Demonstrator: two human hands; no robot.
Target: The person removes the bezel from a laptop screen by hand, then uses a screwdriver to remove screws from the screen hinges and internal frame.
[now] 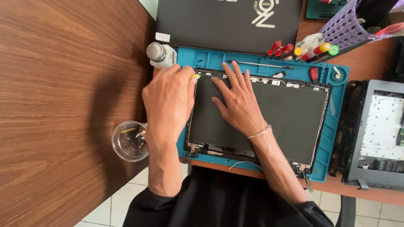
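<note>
A bare dark laptop screen panel (pixel 290 117) lies flat on a blue work mat (pixel 336 126). My left hand (pixel 168 101) is closed around a small yellow-green tool (pixel 194 77), whose tip meets the panel's upper left corner. Flat on the left half of the panel rests my right hand (pixel 237 98), its fingers spread and pointing toward the top edge. A thin bracelet circles the right wrist.
A closed dark laptop lid (pixel 227 21) lies beyond the mat. A small white bottle (pixel 160 54) stands at the mat's left corner. A clear plastic cup (pixel 129 141) holds small parts. Screwdrivers (pixel 309 49), a purple basket (pixel 345 25) and an opened grey laptop base (pixel 378 134) sit to the right.
</note>
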